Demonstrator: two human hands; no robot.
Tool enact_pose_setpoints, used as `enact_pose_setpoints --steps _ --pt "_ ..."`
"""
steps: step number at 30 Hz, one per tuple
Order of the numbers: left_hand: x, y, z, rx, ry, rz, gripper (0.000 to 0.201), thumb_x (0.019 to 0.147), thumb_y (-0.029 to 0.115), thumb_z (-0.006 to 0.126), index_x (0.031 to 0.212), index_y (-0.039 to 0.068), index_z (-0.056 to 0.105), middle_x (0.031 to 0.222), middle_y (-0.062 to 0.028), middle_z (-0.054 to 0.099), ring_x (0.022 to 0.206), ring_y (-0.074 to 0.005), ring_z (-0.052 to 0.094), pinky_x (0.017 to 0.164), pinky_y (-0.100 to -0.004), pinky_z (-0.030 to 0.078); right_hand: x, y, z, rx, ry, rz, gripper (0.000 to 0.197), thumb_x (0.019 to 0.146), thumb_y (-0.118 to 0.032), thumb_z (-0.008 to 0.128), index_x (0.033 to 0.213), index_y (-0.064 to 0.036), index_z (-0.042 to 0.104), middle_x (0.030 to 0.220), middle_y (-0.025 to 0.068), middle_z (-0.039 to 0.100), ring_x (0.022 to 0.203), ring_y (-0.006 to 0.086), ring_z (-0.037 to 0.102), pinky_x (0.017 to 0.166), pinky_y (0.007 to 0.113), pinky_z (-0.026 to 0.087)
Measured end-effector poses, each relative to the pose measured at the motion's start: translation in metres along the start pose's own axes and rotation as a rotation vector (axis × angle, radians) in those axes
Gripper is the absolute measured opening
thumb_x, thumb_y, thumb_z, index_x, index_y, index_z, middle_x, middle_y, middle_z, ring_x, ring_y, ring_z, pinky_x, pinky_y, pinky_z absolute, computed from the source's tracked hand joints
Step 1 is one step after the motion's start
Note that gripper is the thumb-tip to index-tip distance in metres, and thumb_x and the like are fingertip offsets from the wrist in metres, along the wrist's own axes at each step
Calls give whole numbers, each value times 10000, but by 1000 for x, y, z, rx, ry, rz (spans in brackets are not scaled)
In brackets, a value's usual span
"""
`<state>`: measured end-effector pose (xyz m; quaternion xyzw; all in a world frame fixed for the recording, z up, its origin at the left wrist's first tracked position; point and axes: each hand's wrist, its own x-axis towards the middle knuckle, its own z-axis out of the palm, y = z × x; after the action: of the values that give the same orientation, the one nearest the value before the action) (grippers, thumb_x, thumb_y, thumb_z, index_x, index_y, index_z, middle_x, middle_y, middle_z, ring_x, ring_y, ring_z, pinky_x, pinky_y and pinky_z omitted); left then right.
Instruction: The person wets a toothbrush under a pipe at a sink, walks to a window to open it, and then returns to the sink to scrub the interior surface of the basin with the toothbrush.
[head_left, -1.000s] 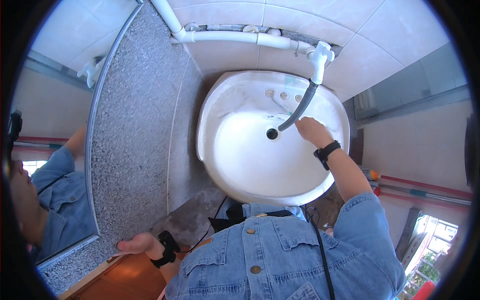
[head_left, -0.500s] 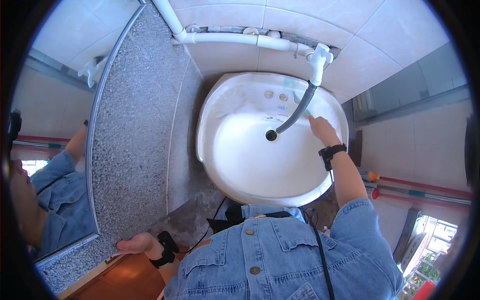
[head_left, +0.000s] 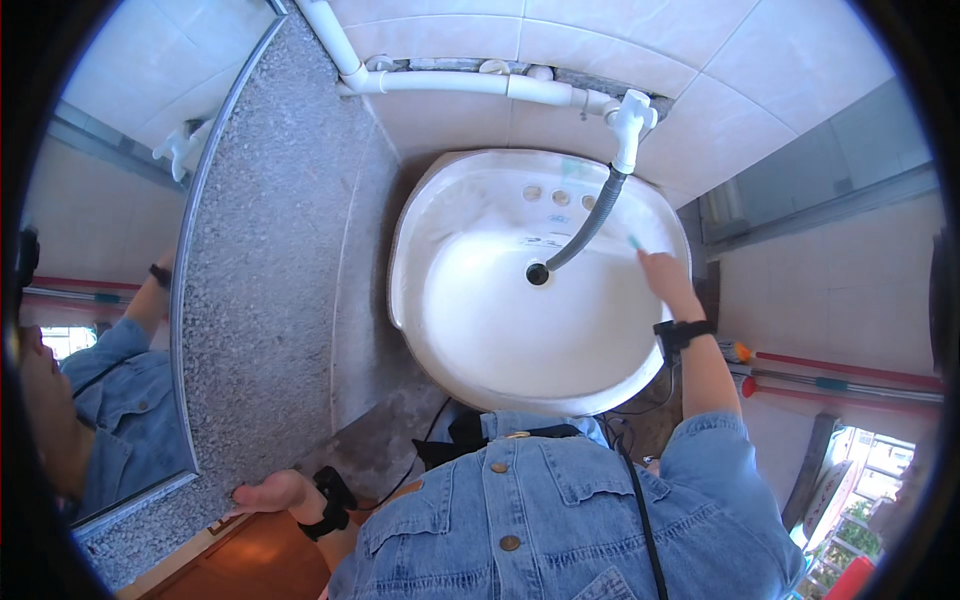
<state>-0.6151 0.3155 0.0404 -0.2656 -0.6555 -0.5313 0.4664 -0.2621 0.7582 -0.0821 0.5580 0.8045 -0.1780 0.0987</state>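
My right hand [head_left: 668, 278] is over the right side of a white washbasin [head_left: 470, 340], its fingers closed on a slim thing with a teal part [head_left: 634, 242]. Most of that thing is hidden or blurred, so its kind is unclear. A grey corrugated hose [head_left: 590, 232] runs from a white plastic tap [head_left: 630, 125] down to the drain hole [head_left: 537, 273], left of this hand. Low on the left, my left hand [head_left: 272, 493] is held palm up and empty, fingers loosely outstretched, beside the grey speckled wall.
White pipes [head_left: 440, 83] run along the tiled wall behind the basin. A framed mirror [head_left: 120, 330] hangs on the left wall. Red mop or broom poles [head_left: 850, 370] lie at the right. A black cable [head_left: 425, 440] trails from my left wrist strap.
My right hand has drawn back to the right and slightly down, away from the hose, with the slim thing still in it. My left hand stays put.
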Motion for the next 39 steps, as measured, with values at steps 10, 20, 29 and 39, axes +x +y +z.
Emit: enact_pose_setpoints --steps 10,20,29,39 --pt "1 -4 -1 -79 -47 77 594 917 249 318 1365 -20 35 1385 -183 180 1211 -267 317 1008 -363 295 -47 -58 -143 232 421 -290 417 887 -375 444 724 -7 555 652 202 553 615 377 527 555 410 411" --pt "-3 -13 -14 -32 -54 72 607 919 228 302 1368 -42 -5 1409 -191 130 1248 -276 271 1034 -360 244 -30 -57 -188 -213 534 -312 440 886 -437 414 708 -57 546 611 157 553 636 355 551 546 434 413" --pt "-2 -27 -31 244 -23 256 596 935 252 296 1364 -59 23 1415 -188 99 1262 -271 235 1035 -358 235 -24 -50 -190 -158 459 -225 466 882 -448 417 677 -50 545 595 152 539 574 331 504 533 386 404" --pt "-9 -20 -30 60 -12 41 597 938 264 315 1365 -51 40 1407 -174 117 1257 -259 223 1032 -369 226 -81 -91 -111 1077 -344 -6 393 924 -409 339 717 -90 436 472 -30 314 359 81 312 299 248 264"
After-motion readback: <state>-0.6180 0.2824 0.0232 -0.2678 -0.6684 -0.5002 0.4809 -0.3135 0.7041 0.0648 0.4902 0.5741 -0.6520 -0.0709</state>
